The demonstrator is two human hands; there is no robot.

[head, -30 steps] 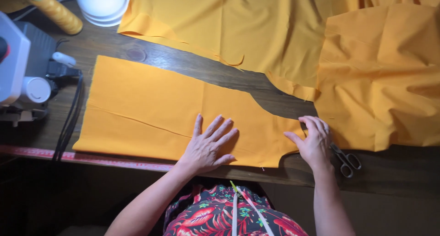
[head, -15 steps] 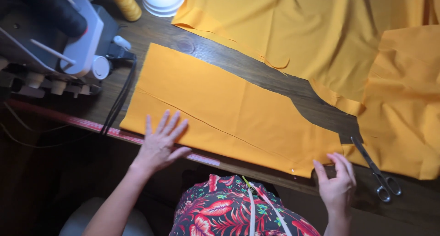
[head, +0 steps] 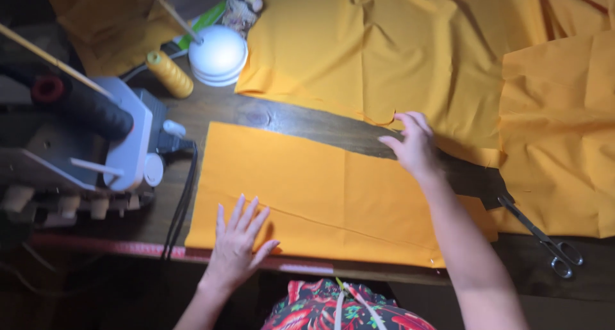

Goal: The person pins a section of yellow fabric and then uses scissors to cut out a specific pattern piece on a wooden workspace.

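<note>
Scissors (head: 544,239), thread spool (head: 170,74), sewing machine (head: 83,144).

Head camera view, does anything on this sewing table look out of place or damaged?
Nothing looks damaged. The left hand lies flat on the cut orange fabric piece, the right hand at its far edge; scissors lie beside it.

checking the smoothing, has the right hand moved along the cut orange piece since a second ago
Yes. The right hand left the near corner by the scissors for the far edge of the cut piece.
</note>
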